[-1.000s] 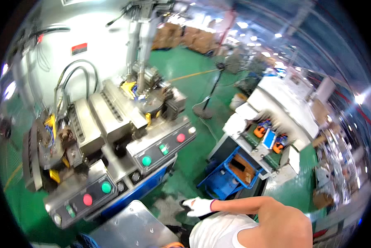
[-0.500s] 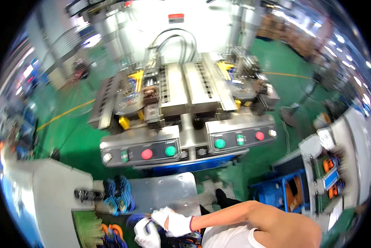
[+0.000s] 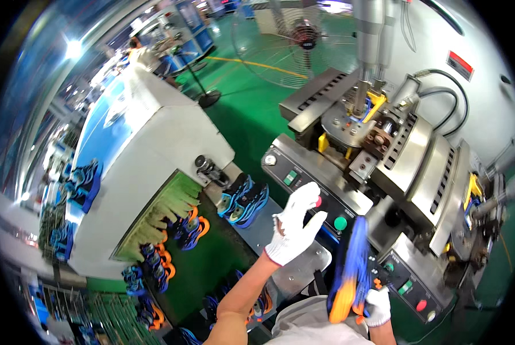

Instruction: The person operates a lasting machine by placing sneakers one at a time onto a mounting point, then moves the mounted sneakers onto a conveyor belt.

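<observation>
My left hand (image 3: 294, 224), in a white knit glove, is raised with its fingers stretched and the thumb apart. It overlaps the front control panel (image 3: 303, 178) of a metal press, near a red button and a green button (image 3: 340, 223); I cannot tell whether it touches the panel. Lower right, my gloved right hand (image 3: 378, 307) grips a blue and orange shoe (image 3: 349, 270). This shoe stands tilted upward, smeared by motion, and hides part of that hand. Left of my left hand, a pair of blue and black shoes (image 3: 245, 201) rests beside a grey metal plate (image 3: 303, 267).
Several orange-soled shoes (image 3: 194, 230) lie on a green conveyor coming out from a bristle curtain (image 3: 159, 218) in a white machine housing (image 3: 171, 135). A dark bottle-like object (image 3: 210, 171) lies by the housing. Behind stands a floor fan (image 3: 304, 34). A person (image 3: 142, 57) is farther back.
The view has swung left. My hands, close together low over the shoes before, are now apart: the left raised open by the panel, the right holding up a shoe.
</observation>
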`<act>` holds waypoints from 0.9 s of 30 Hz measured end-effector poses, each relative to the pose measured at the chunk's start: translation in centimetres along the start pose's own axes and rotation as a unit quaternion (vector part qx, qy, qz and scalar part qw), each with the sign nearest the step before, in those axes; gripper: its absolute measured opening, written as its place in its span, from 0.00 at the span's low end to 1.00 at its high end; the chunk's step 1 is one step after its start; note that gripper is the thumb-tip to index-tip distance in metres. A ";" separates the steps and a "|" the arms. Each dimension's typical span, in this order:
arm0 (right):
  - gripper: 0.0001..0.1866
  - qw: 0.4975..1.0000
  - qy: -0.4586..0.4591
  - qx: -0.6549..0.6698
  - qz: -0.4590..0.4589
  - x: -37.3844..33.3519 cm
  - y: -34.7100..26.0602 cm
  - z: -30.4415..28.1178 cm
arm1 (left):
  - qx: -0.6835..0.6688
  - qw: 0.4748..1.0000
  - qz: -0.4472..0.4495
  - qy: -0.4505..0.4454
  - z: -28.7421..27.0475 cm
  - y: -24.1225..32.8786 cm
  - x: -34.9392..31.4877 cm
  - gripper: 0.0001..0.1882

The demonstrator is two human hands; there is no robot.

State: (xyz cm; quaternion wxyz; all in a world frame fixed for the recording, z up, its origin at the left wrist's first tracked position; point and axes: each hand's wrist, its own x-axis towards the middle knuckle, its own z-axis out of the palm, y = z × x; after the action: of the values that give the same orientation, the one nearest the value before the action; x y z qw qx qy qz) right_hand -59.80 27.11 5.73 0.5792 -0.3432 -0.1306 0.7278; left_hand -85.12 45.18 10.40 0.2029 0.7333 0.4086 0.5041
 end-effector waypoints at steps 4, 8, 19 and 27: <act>0.39 0.999 -0.026 -0.035 -0.014 -1.1 -1.7 -11.4 | -0.037 0.992 -0.117 -0.008 3.1 -2.1 -4.6 0.30; 0.35 0.998 -0.033 -0.007 -0.051 -0.1 -4.2 -8.9 | -0.053 0.974 -0.209 -0.064 6.0 -1.8 -8.3 0.26; 0.33 0.996 0.012 0.046 -0.072 1.2 -1.2 -1.7 | -0.003 0.961 -0.264 -0.083 1.5 -4.6 -13.8 0.24; 0.22 0.992 0.056 0.068 -0.092 1.8 -0.7 -3.3 | -0.012 0.961 -0.273 -0.052 0.9 -5.6 -13.9 0.24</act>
State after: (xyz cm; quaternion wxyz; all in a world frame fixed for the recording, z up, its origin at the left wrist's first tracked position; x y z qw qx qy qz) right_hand -57.31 28.31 3.12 0.6722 -0.3297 -0.0788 0.6582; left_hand -88.75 37.36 -1.94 0.3626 0.6170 0.5757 0.3955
